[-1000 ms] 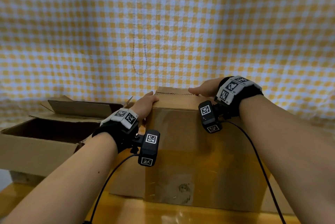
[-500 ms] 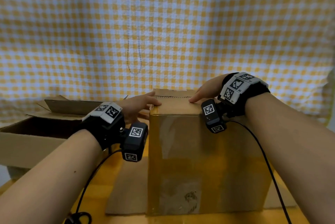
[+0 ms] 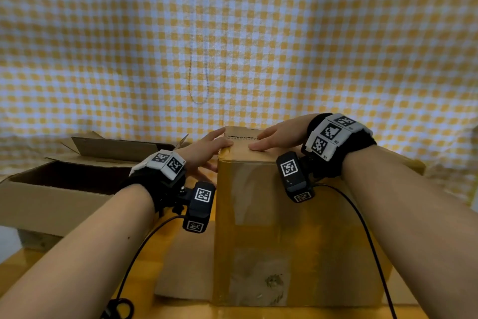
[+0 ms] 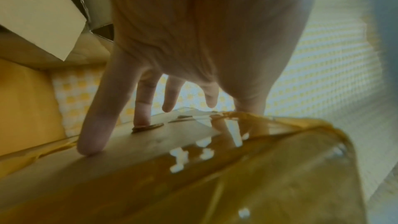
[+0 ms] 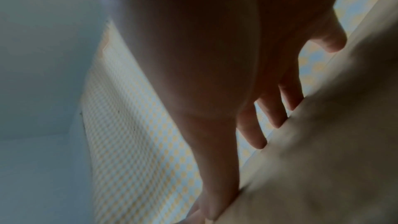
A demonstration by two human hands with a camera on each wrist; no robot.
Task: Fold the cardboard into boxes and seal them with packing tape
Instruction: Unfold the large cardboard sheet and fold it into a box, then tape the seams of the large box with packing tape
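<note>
Nearest, one box (image 3: 289, 228) stands upright on the bench (image 3: 181, 241), its front already taped; both hands, left hand (image 3: 204, 154) and right hand (image 3: 278, 135), lie flat with straight fingers on its top, seemingly smoothing tape. Farther left, an open box (image 3: 51, 197) remains unsealed

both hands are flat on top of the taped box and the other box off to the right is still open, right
Not quite: the open box stands to the left of the taped box, not the right, as the head view shows. The rest holds: the left hand and the right hand rest with straight fingers on the taped box's top.
</note>
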